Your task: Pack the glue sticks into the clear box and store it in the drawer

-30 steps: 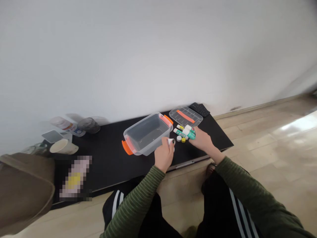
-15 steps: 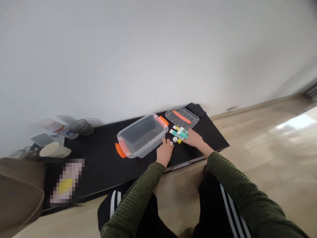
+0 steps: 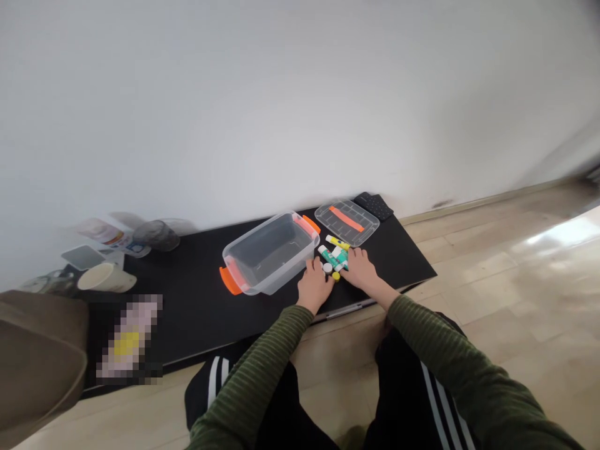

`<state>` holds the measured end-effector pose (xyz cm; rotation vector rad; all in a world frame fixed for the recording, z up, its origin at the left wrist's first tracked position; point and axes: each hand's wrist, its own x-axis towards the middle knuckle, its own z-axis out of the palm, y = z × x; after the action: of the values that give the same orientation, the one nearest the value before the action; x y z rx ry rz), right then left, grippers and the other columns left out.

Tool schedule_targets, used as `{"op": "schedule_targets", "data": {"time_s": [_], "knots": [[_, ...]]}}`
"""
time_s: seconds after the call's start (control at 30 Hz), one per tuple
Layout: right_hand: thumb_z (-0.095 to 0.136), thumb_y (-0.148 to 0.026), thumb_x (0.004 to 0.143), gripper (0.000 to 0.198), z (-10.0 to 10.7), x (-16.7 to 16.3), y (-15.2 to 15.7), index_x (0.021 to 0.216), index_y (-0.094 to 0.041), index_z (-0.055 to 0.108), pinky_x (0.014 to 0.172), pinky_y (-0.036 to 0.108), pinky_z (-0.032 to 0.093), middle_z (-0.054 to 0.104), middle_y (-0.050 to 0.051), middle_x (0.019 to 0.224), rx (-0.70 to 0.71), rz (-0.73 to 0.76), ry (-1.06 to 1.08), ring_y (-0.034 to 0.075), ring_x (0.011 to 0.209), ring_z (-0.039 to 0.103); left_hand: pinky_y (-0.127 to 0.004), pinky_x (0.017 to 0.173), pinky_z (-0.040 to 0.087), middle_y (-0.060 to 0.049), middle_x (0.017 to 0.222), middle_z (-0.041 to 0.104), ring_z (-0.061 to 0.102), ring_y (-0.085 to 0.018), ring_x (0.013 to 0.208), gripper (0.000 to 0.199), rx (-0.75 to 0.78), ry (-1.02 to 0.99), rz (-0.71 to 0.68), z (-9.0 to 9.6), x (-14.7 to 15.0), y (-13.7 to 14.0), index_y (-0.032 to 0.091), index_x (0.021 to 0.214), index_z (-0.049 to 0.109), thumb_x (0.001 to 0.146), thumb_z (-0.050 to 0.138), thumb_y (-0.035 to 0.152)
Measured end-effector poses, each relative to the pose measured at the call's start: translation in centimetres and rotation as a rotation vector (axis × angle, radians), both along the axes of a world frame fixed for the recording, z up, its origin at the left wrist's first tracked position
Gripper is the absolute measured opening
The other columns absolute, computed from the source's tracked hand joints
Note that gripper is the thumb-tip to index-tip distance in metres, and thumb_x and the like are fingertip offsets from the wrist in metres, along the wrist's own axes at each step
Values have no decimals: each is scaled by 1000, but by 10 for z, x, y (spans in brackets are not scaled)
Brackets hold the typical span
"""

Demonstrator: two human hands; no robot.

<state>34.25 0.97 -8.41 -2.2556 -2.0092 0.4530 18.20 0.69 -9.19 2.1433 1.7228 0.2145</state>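
My left hand (image 3: 315, 286) rests low beside a small pile, its fingers spread and curved against a white cap (image 3: 327, 267) and a yellow cap (image 3: 336, 275). From the other side, my right hand (image 3: 360, 270) closes its fingers and thumb around the ends of green-and-white glue sticks (image 3: 341, 254). Another green glue stick (image 3: 325, 252) lies at the pile's left. A yellow glue stick (image 3: 338, 242) lies just behind. Left of the pile stands a clear plastic box (image 3: 262, 289) without its lid, with orange clips. My fingers partly hide the small pieces.
The clear lid (image 3: 356, 220) with an orange handle lies behind the pile, near a dark dotted item (image 3: 379, 206). A paper cup (image 3: 107, 278), a glass (image 3: 155, 237) and a bottle (image 3: 105, 233) are at left on the black table (image 3: 197, 312). A brown sleeve (image 3: 42, 369) is beside me.
My hands have drawn closer together around the pile. The green glue sticks have turned and shifted towards me, and the yellow one now lies apart behind them.
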Motion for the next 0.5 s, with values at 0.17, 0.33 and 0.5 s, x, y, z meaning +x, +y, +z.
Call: {"op": "schedule_targets", "data": {"time_s": [0.17,0.33,0.5], "knots": [[62,-33,81,58,-1,-7,-4,131,-8,46,100,38,39,51,20,129,-10,24,44,31,118,45,-38,86,52,-18,144,39,58,-31,119,76,-35,-71,38,-2,-3,-5,19,147,27,81,59,36],[60,-35,84,53,14,0,-14,131,-12,47,101,40,39,49,19,134,48,43,26,32,124,43,-37,84,52,-18,145,38,58,-30,120,71,-12,-64,22,0,-9,-11,18,147,28,82,55,32],[67,-45,79,48,27,7,-26,117,-19,54,81,36,47,59,15,119,-50,68,46,30,108,58,-36,84,53,-17,148,34,62,-28,115,71,-24,-88,-9,-2,-17,-13,22,148,26,84,57,32]]}}
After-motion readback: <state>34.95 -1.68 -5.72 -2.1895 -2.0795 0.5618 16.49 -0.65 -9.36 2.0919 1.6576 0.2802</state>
